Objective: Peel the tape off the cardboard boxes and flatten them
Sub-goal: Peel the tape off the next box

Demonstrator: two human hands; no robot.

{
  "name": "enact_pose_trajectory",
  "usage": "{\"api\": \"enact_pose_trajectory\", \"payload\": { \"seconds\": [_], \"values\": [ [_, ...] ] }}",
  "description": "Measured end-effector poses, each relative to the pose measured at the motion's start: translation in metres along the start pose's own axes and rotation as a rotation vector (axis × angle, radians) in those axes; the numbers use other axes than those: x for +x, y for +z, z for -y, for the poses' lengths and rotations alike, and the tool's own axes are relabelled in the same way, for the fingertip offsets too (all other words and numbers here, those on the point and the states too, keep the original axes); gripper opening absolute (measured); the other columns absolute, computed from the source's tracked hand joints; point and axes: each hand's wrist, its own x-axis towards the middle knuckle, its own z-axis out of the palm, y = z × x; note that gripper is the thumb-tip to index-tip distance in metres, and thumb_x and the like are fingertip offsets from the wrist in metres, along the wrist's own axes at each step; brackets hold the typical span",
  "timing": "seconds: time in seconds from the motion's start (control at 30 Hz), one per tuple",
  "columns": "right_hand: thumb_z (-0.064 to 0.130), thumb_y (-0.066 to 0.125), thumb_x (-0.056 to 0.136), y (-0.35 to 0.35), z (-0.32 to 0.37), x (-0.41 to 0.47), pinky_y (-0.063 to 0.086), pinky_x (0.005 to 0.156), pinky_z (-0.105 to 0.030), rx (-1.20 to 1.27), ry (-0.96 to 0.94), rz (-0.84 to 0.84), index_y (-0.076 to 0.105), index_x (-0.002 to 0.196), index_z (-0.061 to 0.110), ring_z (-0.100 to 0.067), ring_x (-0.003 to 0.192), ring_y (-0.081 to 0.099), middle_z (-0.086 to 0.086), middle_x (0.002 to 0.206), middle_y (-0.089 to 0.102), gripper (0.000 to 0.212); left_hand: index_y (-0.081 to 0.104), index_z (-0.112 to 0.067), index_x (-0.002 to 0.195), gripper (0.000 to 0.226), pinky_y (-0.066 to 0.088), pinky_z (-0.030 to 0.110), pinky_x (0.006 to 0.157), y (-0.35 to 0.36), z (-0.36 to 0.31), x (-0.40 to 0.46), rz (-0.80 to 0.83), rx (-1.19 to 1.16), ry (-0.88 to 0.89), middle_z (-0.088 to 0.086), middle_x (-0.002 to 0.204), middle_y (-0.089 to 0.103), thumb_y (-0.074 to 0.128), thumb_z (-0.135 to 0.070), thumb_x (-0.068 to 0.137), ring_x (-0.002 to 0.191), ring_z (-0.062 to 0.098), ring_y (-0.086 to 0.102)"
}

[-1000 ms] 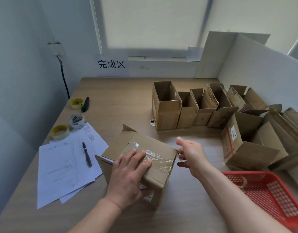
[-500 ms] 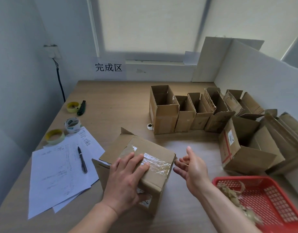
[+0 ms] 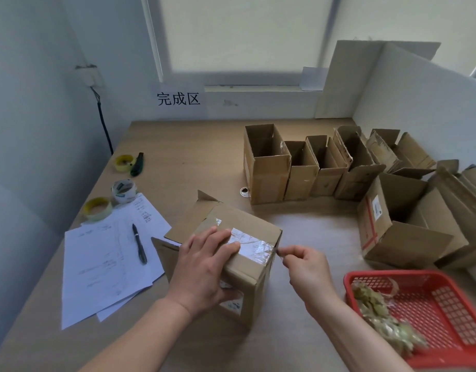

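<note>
Red basket [image 3: 430, 276]: just right of the taped box, held crumpled tape scraps [image 3: 379, 312]
Left hand [image 3: 204, 267]: fingers spread flat on the taped box [image 3: 254, 280], thumb against its near face
Right hand [image 3: 306, 267]: pinched the clear tape [image 3: 254, 244] end at the box's right edge
Papers [image 3: 102, 267]: left of the box, pen [image 3: 139, 242] on top
Opened boxes [image 3: 301, 167]: in a row beyond the taped box

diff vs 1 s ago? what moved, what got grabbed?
The right hand came back to the box and now pinches the tape end at its right edge. The left hand stayed flat on the box top; the box itself did not move.
</note>
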Motion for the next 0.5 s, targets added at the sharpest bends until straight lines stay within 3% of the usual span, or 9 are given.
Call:
{"api": "enact_pose_trajectory", "payload": {
  "seconds": [0.13, 0.3, 0.4, 0.5],
  "values": [
    [0.001, 0.054, 0.082, -0.007, -0.008, -0.008, 0.033, 0.052, -0.024, -0.101, -0.088, 0.065, 0.072, 0.071, 0.035, 0.0, 0.044, 0.043, 0.012, 0.053, 0.061, 0.04, 0.054, -0.033, 0.128, 0.087, 0.026, 0.045, 0.111, -0.005, -0.007, 0.001, 0.046, 0.01, -0.038, -0.006, 0.147, 0.044, 0.081, -0.063, 0.052, 0.142, 0.024, 0.035],
    [0.014, 0.068, 0.078, -0.015, -0.011, -0.015, 0.036, 0.053, -0.024, -0.151, -0.176, 0.124, 0.067, 0.066, 0.023, -0.004, 0.051, 0.045, 0.011, 0.052, 0.056, 0.016, 0.045, -0.035, 0.136, 0.078, 0.011, 0.034, 0.114, -0.013, -0.013, 0.005, 0.123, 0.016, -0.067, -0.013, 0.151, 0.029, 0.075, -0.051, 0.066, 0.144, 0.016, 0.019],
    [0.028, 0.083, 0.075, -0.013, -0.005, -0.013, 0.045, 0.065, -0.031, -0.192, -0.223, 0.09, 0.061, 0.057, 0.012, -0.006, 0.069, 0.059, 0.01, 0.07, 0.064, 0.033, 0.04, -0.035, 0.137, 0.077, 0.01, 0.029, 0.111, -0.02, -0.017, 0.008, 0.176, 0.018, -0.101, -0.013, 0.151, 0.024, 0.075, -0.044, 0.068, 0.143, 0.014, 0.017],
    [0.024, 0.082, 0.078, -0.012, 0.001, -0.015, 0.042, 0.074, -0.016, -0.265, -0.36, 0.057, 0.054, 0.048, 0.017, -0.003, 0.087, 0.061, 0.013, 0.089, 0.064, 0.042, 0.037, -0.033, 0.137, 0.078, 0.017, 0.037, 0.114, -0.026, -0.025, 0.01, 0.25, 0.035, -0.142, -0.012, 0.151, 0.02, 0.076, -0.041, 0.07, 0.141, 0.014, 0.018]
  ]
}}
